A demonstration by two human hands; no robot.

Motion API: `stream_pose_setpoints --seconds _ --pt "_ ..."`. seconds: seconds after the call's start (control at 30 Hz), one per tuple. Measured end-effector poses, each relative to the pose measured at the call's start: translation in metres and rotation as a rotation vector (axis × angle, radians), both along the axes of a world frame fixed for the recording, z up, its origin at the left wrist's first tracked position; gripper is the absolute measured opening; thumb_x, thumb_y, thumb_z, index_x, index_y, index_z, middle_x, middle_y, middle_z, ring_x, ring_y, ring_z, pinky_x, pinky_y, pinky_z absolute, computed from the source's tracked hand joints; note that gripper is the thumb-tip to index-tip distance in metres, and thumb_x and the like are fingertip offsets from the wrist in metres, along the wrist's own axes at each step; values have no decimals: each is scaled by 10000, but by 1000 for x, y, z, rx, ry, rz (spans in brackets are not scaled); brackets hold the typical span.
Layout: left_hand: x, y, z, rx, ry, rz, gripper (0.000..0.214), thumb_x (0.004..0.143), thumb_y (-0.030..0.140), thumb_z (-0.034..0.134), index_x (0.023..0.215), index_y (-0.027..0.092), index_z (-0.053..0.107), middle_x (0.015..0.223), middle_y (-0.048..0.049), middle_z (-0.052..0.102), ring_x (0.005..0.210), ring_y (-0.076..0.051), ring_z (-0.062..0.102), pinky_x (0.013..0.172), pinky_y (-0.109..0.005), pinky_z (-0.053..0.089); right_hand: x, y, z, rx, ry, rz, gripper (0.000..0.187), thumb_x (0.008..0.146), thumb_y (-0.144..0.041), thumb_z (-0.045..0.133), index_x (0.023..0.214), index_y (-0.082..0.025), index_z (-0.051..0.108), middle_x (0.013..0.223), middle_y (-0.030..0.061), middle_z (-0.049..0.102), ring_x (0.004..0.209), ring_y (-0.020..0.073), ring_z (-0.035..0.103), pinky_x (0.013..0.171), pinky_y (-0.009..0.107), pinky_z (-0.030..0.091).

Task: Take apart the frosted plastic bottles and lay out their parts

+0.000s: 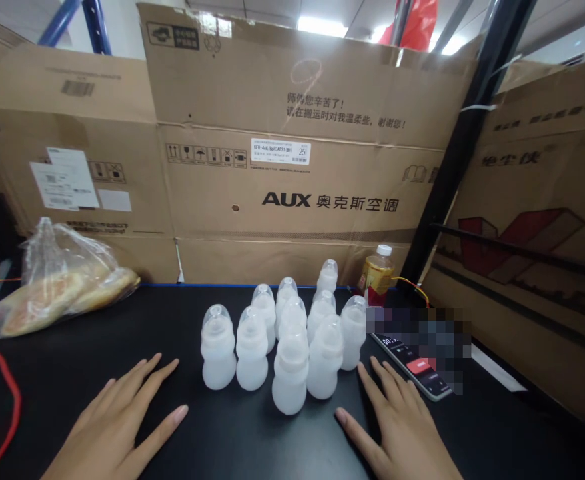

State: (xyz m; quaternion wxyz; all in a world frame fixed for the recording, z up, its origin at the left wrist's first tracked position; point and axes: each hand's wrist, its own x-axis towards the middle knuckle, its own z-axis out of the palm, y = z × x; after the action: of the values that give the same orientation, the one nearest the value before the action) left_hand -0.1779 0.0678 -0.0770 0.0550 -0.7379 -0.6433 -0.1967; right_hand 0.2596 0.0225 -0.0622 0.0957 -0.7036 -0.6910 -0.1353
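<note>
Several translucent white plastic baby bottles without teats stand upright in a tight cluster, with the nearest bottle [290,377] at the front and another bottle [217,348] at the left end. My left hand [120,420] lies flat on the black tabletop [242,437] left of the cluster, fingers spread, holding nothing and closest to that left bottle. My right hand [400,427] rests palm down to the right, also empty. Its fingertips are near a smartphone [415,367] showing a timer, and part of that screen is pixelated.
A plastic bag with bread [62,283] lies at the left, and a red cable [2,393] curves along the table's left side. A bottled drink [376,277] stands behind the cluster. Cardboard boxes [292,133] line the back, beside a black metal rack post [467,133].
</note>
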Motion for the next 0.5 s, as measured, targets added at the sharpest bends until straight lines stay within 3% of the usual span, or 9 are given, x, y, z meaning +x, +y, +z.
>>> stream_pose_setpoints --seconds 0.27,0.5 --pt "-2 0 -4 18 6 -3 780 989 739 432 1565 257 643 1685 -116 564 1554 -389 546 1326 -690 311 3 2 -12 65 25 14 814 977 -708 598 1499 -90 687 1593 267 569 1478 520 551 1180 709 496" --pt "0 1 0 3 3 6 812 974 755 430 1547 229 665 1674 -130 574 1546 -406 552 1324 -691 317 -2 0 1 -14 18 -10 820 993 -701 562 1535 -91 641 1625 250 525 1510 486 519 1205 671 478"
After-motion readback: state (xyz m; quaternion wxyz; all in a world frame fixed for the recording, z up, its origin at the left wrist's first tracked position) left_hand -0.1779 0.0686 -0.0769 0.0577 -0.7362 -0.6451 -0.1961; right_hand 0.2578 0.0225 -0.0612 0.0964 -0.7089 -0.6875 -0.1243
